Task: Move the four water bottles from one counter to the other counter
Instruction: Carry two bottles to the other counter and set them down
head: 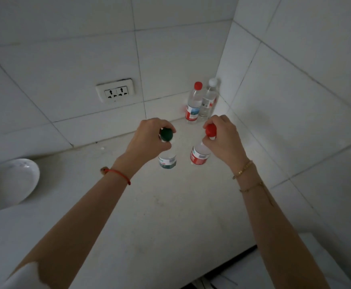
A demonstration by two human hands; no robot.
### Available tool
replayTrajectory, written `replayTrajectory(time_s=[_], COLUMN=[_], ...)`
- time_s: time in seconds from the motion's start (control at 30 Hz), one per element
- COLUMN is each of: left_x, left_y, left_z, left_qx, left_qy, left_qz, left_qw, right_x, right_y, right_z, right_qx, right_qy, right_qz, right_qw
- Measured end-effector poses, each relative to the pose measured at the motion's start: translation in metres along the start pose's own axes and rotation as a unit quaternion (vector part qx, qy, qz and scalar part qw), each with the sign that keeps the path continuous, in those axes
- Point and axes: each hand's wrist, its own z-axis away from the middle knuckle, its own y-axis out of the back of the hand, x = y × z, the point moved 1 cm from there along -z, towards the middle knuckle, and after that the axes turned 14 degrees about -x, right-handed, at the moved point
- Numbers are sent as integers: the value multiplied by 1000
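My left hand (147,138) grips the neck of a green-capped water bottle (167,161) with a green label, seen from above over the white counter (149,215). My right hand (224,138) grips the neck of a red-capped bottle (199,157) with a red label. Whether these two bottles stand on the counter or hang just above it I cannot tell. Two more bottles stand upright in the far corner: one with a red cap (193,105) and one with a white cap (209,99), side by side against the tiled wall.
A white plate (9,182) lies at the counter's left. A double wall socket (116,91) sits on the tiled back wall. A tiled side wall (295,90) closes the right. The counter's front edge (233,257) runs at lower right with a dark gap below.
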Motion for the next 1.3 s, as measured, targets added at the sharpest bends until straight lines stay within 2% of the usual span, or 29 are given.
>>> replayTrajectory(time_s=[0.23, 0.57, 0.87, 1.3], left_x=[15, 31, 28, 20], left_y=[-22, -43, -49, -65], left_z=[-106, -205, -252, -276], left_qx=[-30, -18, -42, -66], left_qy=[7, 3, 8, 29], left_qz=[-33, -28, -39, -35], left_qw=[999, 999, 998, 997], right_x=[56, 106, 130, 132], right_y=[15, 25, 25, 13], right_z=[-76, -151, -189, -204], right_qx=[1, -2, -11, -24], right_qy=[-2, -5, -26, -25], right_qz=[30, 37, 38, 86], right_qw=[1000, 999, 999, 996])
